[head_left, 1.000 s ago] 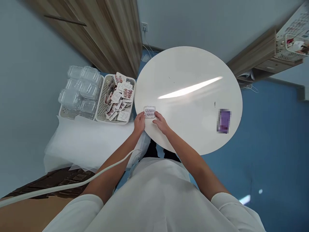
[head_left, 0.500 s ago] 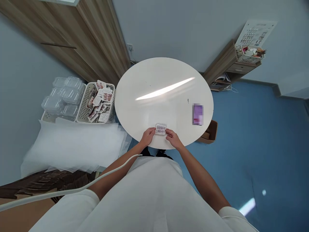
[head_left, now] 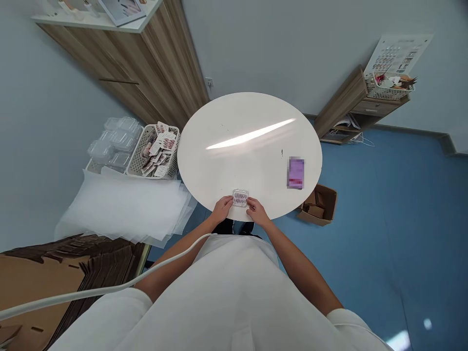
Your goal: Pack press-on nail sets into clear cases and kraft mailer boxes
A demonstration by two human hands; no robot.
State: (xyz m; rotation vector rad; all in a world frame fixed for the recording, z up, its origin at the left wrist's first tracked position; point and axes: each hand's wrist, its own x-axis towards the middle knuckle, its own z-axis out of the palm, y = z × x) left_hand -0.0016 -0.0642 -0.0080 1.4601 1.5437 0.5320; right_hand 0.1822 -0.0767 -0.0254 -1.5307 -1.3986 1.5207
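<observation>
A small clear plastic case (head_left: 240, 198) with rows of small dark pinkish pieces in it is at the near edge of the round white table (head_left: 241, 165). My left hand (head_left: 223, 208) grips its left side between thumb and fingers. At the right side, my right hand (head_left: 257, 211) pinches the edge, its other fingers curled. Whether the case rests on the tabletop or is slightly raised, I cannot tell. To the right on the same table lies a blurred purple item (head_left: 296, 172).
On the left stand a white basket of printed cards (head_left: 155, 151), stacked clear plastic boxes (head_left: 115, 141) and white sheets (head_left: 124, 204). Folded cardboard (head_left: 44, 282) is at lower left. An open cardboard box (head_left: 317, 204) sits on the floor by the table; a wooden cabinet (head_left: 161, 63) stands behind.
The camera view has shifted, so more of the cabinet top and floor box shows. Both hands stay at the sides of the case, which has barely moved on the table.
</observation>
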